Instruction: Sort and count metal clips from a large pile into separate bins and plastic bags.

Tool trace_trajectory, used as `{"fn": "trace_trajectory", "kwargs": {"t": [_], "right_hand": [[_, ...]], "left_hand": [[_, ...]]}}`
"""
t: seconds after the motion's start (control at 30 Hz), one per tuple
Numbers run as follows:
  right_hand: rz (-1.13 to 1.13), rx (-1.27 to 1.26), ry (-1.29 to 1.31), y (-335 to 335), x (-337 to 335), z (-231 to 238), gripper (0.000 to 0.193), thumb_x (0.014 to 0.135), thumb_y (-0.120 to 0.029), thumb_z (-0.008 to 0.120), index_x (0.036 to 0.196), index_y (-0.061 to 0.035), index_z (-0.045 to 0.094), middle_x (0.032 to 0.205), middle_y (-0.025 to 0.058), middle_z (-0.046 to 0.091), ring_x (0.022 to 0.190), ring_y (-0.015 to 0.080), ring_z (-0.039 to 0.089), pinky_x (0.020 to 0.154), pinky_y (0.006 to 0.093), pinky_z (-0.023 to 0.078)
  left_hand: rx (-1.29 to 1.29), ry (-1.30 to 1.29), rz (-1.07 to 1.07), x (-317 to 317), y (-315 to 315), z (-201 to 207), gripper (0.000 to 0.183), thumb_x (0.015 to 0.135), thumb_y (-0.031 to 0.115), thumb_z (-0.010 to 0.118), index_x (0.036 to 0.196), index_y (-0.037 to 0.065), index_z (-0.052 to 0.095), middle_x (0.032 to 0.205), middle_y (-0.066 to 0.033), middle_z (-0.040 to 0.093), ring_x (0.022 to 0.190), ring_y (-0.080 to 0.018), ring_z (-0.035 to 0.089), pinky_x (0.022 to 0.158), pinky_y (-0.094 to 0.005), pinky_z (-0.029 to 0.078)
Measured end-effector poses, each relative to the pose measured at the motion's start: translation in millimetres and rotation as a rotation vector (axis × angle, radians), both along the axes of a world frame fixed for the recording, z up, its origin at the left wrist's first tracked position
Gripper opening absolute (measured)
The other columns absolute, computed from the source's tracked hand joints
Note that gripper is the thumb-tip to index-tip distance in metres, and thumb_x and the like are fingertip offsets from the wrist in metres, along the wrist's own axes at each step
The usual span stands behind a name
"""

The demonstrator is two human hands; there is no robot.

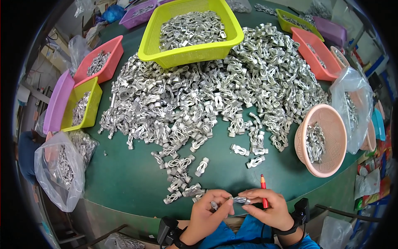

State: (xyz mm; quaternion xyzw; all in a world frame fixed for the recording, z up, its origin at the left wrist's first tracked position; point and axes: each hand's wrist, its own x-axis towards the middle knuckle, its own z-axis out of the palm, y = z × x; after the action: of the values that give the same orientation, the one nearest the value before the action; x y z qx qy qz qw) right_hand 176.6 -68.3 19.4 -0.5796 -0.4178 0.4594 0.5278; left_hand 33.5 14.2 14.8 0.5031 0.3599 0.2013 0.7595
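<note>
Head: silver link (241, 200) lies lengthwise left-to-right.

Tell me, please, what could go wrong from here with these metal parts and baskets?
1. The small metal part between the left hand and right hand is near the table's front edge; if it slips, it may fall off.
2. The red pencil is also in the right hand, so it could get in the way or drop.
3. The round pink basket stands close to the edge; a bump might tip it and spill its parts.
</note>
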Motion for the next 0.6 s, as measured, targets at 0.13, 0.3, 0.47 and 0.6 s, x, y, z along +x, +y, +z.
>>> {"fn": "trace_trajectory", "kwargs": {"t": [0.13, 0.3, 0.47, 0.6], "right_hand": [[-0.121, 0.102, 0.076, 3.4, -5.7, -1.1, 0.028, 0.067, 0.005, 0.057, 0.092, 0.0013, 0.046, 0.093, 0.0149, 0.053, 0.083, 0.0171, 0.054, 0.068, 0.0246, 0.047], [-0.105, 0.122, 0.043, 4.3, -7.0, -2.2, 0.029, 0.067, 0.005, 0.058, 0.092, 0.001, 0.045, 0.092, 0.0154, 0.054, 0.083, 0.0181, 0.054, 0.068, 0.0249, 0.047], [-0.103, 0.144, 0.03, 2.6, -7.9, -4.0, 0.028, 0.067, 0.005, 0.057, 0.092, 0.0008, 0.044, 0.091, 0.0154, 0.054, 0.084, 0.0192, 0.054, 0.068, 0.0253, 0.047], [-0.083, 0.071, 0.018, 0.7, -7.4, -4.3, 0.033, 0.065, 0.01, 0.056, 0.093, 0.0007, 0.04, 0.092, 0.0192, 0.051, 0.084, 0.0227, 0.054, 0.07, 0.0289, 0.046]], "left_hand": [[-0.159, -0.07, 0.023, -3.8, 4.3, 4.0, 0.013, 0.078, 0.005, 0.047, 0.088, -0.001, 0.042, 0.062, -0.0054, 0.054, 0.05, -0.0044, 0.045, 0.044, -0.0153, 0.034], [-0.186, -0.138, 0.024, -6.1, 4.4, 0.0, 0.012, 0.078, 0.005, 0.047, 0.087, 0.0, 0.042, 0.063, -0.006, 0.054, 0.05, -0.0042, 0.044, 0.044, -0.0153, 0.034], [-0.177, -0.089, 0.069, -6.1, 1.3, 3.1, 0.011, 0.076, 0.005, 0.05, 0.086, 0.001, 0.046, 0.064, -0.0049, 0.054, 0.051, -0.0041, 0.045, 0.046, -0.0144, 0.034], [0.121, -0.05, 0.109, -8.8, -5.6, -6.1, 0.014, 0.071, 0.001, 0.056, 0.083, 0.0, 0.051, 0.073, -0.0056, 0.054, 0.056, -0.0046, 0.046, 0.048, -0.0148, 0.035]]}}
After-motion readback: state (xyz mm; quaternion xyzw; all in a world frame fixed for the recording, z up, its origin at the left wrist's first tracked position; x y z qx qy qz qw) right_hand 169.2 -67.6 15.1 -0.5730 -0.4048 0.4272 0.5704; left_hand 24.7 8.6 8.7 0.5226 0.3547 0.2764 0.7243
